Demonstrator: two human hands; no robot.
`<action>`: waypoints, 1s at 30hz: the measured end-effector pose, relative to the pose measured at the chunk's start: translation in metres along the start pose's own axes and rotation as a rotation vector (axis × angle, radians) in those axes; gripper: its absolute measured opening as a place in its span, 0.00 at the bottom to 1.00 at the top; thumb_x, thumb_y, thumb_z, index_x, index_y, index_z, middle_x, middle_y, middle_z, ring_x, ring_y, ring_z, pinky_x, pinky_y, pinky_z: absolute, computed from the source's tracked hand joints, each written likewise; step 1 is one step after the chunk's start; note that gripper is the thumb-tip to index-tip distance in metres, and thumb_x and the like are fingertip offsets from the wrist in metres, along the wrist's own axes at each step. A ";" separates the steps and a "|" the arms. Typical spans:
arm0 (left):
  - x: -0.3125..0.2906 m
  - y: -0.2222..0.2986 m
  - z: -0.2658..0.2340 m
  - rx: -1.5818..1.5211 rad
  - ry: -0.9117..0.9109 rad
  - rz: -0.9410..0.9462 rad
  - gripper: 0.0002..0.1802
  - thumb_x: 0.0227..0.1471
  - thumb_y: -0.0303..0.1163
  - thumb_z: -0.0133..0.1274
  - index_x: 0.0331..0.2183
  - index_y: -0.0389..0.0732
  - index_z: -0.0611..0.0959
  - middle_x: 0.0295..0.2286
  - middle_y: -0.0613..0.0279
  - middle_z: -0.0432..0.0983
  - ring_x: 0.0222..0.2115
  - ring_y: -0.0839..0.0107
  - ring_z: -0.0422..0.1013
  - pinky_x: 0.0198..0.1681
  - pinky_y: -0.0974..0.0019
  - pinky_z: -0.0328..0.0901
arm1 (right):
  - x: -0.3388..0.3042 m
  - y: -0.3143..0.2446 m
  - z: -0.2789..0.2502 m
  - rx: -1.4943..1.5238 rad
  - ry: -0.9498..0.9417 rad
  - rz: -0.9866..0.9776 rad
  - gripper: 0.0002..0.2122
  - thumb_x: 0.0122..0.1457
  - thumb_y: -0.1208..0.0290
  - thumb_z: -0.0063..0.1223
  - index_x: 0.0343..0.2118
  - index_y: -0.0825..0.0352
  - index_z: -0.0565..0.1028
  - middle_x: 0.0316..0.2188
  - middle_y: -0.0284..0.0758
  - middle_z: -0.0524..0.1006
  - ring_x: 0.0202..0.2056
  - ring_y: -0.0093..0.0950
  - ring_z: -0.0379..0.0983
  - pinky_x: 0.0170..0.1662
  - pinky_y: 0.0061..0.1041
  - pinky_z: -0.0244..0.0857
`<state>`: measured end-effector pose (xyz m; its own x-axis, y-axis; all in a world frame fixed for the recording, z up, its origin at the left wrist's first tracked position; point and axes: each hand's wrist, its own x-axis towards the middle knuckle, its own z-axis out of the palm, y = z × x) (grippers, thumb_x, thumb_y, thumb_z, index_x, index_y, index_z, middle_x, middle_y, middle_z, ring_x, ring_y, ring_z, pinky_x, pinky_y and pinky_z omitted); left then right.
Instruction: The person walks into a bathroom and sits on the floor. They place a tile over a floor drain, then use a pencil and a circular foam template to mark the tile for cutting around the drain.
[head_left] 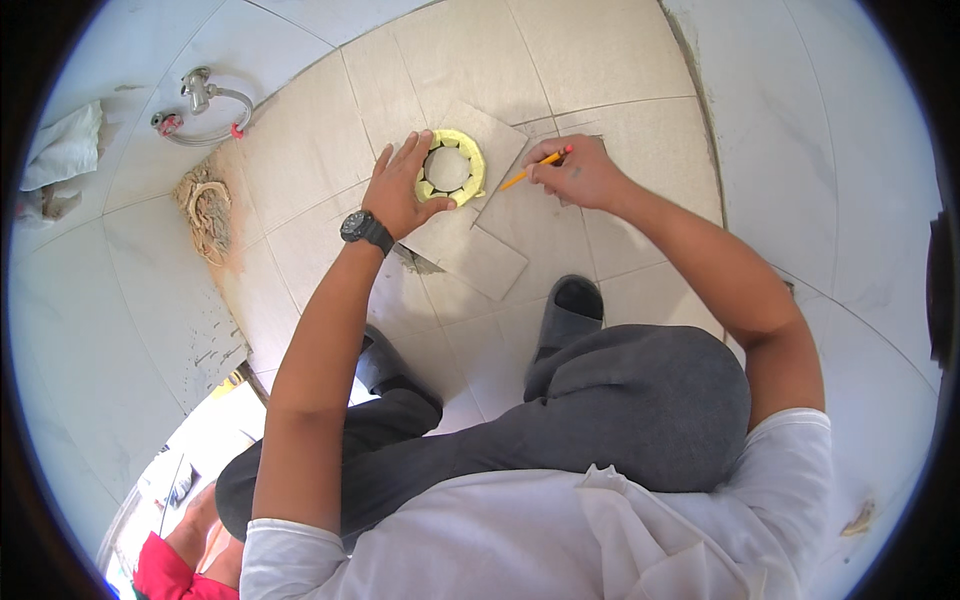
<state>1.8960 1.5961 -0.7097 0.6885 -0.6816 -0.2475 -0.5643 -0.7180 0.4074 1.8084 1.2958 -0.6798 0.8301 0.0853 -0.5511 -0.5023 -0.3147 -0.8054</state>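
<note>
A yellow ring (474,160), with dark marks along its inner edge, lies flat on a loose beige tile (497,138). My left hand (398,190) holds the ring's left side, the thumb at its lower edge and the fingers along its upper left. A yellow-orange pencil (520,179) with a red end is pinched in my right hand (580,174). Its tip points down and left, close to the loose tile's right edge and apart from the ring. Another loose tile piece (485,262) lies nearer my feet, beside a dark gap in the floor.
Tiled walls rise on both sides. At the left wall are a metal valve (198,88) with a hose and a rough hole (208,215) with bundled fibres. My sandalled feet (575,305) stand close below the tiles. Another person's legs (195,530) show at lower left.
</note>
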 end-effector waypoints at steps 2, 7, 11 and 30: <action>0.000 0.001 0.000 -0.005 0.023 0.017 0.64 0.40 0.57 0.71 0.69 0.41 0.57 0.65 0.50 0.61 0.69 0.58 0.51 0.72 0.48 0.44 | 0.003 0.006 0.012 0.036 0.010 0.002 0.09 0.58 0.68 0.60 0.39 0.65 0.84 0.25 0.31 0.80 0.25 0.20 0.75 0.31 0.23 0.69; 0.000 0.001 0.002 -0.005 0.020 0.022 0.63 0.41 0.55 0.71 0.69 0.39 0.56 0.65 0.50 0.61 0.69 0.58 0.51 0.72 0.47 0.44 | -0.004 0.030 0.039 0.056 0.029 -0.203 0.09 0.61 0.70 0.60 0.42 0.68 0.84 0.23 0.28 0.77 0.24 0.16 0.70 0.29 0.20 0.65; 0.000 0.002 0.002 0.022 0.014 0.020 0.64 0.41 0.56 0.71 0.68 0.38 0.56 0.66 0.50 0.60 0.70 0.58 0.50 0.73 0.48 0.43 | -0.014 0.045 0.062 0.121 0.088 -0.241 0.11 0.62 0.71 0.59 0.45 0.68 0.83 0.24 0.29 0.78 0.26 0.15 0.70 0.31 0.19 0.66; 0.002 0.000 0.003 0.022 0.005 0.016 0.66 0.39 0.59 0.72 0.69 0.39 0.57 0.66 0.49 0.60 0.69 0.58 0.51 0.73 0.49 0.43 | -0.014 0.077 0.088 0.497 0.098 -0.098 0.15 0.67 0.63 0.59 0.50 0.67 0.81 0.32 0.29 0.81 0.30 0.15 0.74 0.35 0.18 0.72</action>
<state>1.8959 1.5945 -0.7132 0.6815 -0.6924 -0.2370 -0.5851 -0.7100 0.3917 1.7369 1.3540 -0.7538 0.8858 -0.0045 -0.4641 -0.4558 0.1796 -0.8718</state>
